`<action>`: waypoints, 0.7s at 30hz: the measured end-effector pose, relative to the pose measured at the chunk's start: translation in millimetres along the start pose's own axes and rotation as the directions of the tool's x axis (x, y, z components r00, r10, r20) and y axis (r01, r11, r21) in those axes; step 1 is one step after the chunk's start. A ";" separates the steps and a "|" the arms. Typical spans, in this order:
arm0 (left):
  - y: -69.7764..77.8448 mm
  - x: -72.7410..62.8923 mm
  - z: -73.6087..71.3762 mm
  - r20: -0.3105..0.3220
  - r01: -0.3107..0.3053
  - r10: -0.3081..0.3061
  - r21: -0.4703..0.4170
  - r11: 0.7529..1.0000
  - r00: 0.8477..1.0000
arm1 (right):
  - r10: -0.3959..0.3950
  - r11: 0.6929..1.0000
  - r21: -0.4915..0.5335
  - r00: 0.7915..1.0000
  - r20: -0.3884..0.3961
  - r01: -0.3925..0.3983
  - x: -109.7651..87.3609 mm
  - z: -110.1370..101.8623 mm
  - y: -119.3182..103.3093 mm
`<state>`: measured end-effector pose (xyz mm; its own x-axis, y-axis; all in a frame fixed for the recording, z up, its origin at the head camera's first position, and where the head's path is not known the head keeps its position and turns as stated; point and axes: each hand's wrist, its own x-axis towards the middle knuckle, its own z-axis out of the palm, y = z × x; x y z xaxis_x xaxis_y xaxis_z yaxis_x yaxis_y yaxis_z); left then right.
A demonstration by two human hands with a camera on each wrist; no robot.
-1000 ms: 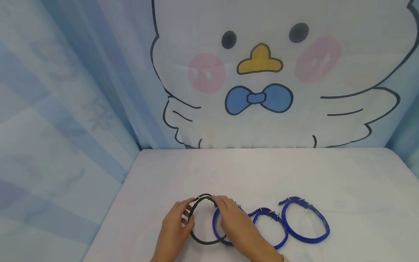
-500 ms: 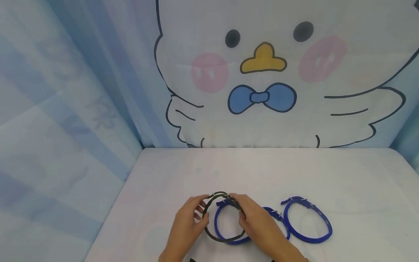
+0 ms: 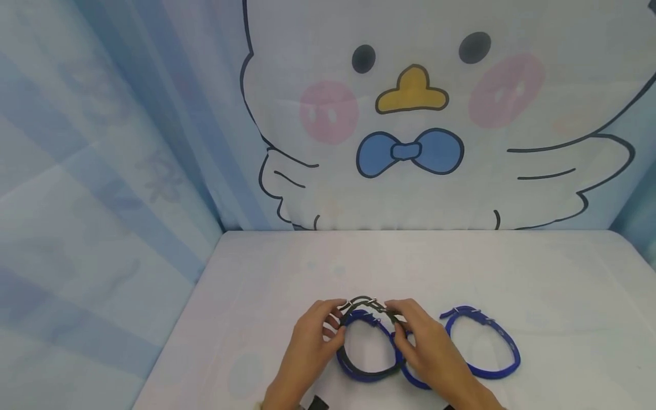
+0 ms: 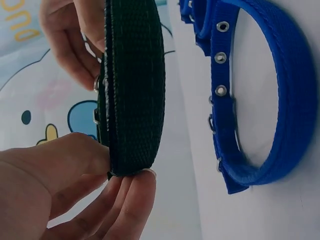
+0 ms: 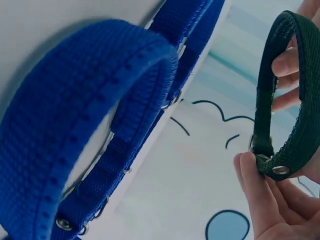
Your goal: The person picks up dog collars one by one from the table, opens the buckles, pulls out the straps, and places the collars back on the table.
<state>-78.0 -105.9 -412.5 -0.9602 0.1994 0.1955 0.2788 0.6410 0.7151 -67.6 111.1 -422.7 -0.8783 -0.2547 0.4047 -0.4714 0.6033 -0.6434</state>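
A dark green pet collar, buckled into a loop with metal eyelets, is held up above the table between both hands. My left hand pinches its left side between thumb and fingers. On the opposite side, my right hand pinches it near the buckle. Seen from the head, the green loop overlaps a blue collar lying beneath it; the left wrist view shows a gap between green and blue. A second blue collar is mostly hidden by my right hand and forearm.
Another buckled blue collar lies on the white table to the right of my right hand. Behind the table's far edge hangs a curtain printed with a cartoon bird. A blue-and-white curtain runs along the left.
Both hands have carried the green collar to the right, from left of the leftmost blue collar to over it. The right hand covers more of the middle blue collar. The blue collars stay in place.
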 end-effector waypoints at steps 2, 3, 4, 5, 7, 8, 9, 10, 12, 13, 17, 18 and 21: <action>1.3 1.6 1.6 0.008 0.009 -0.009 -0.012 1.000 1.000 | 0.019 1.000 0.024 1.000 -0.007 -0.019 -0.5 -2.0 0.6; 1.7 2.4 2.5 0.008 0.012 -0.012 -0.019 1.000 1.000 | 0.024 0.999 0.030 1.000 -0.011 -0.024 -0.9 -3.0 1.0; 2.1 3.3 3.1 0.011 0.018 -0.018 -0.025 1.000 1.000 | 0.027 0.999 0.032 1.000 -0.015 -0.026 -1.4 -3.9 1.3; 2.2 4.3 3.8 0.015 0.025 -0.025 -0.037 0.999 1.000 | 0.030 0.999 0.038 0.999 -0.019 -0.030 -1.8 -4.8 1.6; 1.6 6.7 5.0 0.030 0.034 -0.032 -0.069 0.997 0.999 | 0.036 0.998 0.045 0.999 -0.024 -0.035 -2.5 -6.6 2.2; 1.0 8.1 5.3 0.040 0.036 -0.032 -0.092 0.995 0.999 | 0.040 0.998 0.045 0.999 -0.027 -0.039 -2.7 -7.5 2.4; 0.3 9.8 5.6 0.054 0.041 -0.035 -0.116 0.992 0.998 | 0.045 0.998 0.044 0.999 -0.030 -0.043 -2.8 -8.3 2.7; -0.3 11.4 5.6 0.071 0.048 -0.038 -0.141 0.989 0.997 | 0.050 0.998 0.042 0.998 -0.031 -0.049 -2.8 -9.1 3.0; -1.7 14.4 5.5 0.100 0.061 -0.042 -0.187 0.980 0.994 | 0.061 0.997 0.038 0.998 -0.033 -0.060 -2.7 -10.7 3.5; -2.2 15.7 5.2 0.113 0.070 -0.047 -0.205 0.976 0.992 | 0.067 0.997 0.034 0.997 -0.034 -0.066 -2.5 -11.5 3.8; -1.9 18.0 2.9 0.142 0.095 -0.058 -0.265 0.959 0.988 | 0.081 0.997 0.021 0.996 -0.039 -0.080 -1.8 -14.3 4.5; -1.3 18.3 2.3 0.143 0.096 -0.058 -0.276 0.956 0.988 | 0.081 0.997 0.013 0.996 -0.045 -0.081 -1.5 -14.9 4.6; 1.0 19.6 1.4 0.142 0.099 -0.058 -0.299 0.949 0.988 | 0.094 0.994 -0.040 0.992 -0.079 -0.098 0.2 -16.7 3.9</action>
<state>-96.5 -100.3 -409.0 -0.9625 0.2655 0.0562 0.1647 0.4068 0.8985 -68.3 126.0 -414.4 -0.9097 -0.1359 0.3925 -0.3797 0.6552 -0.6532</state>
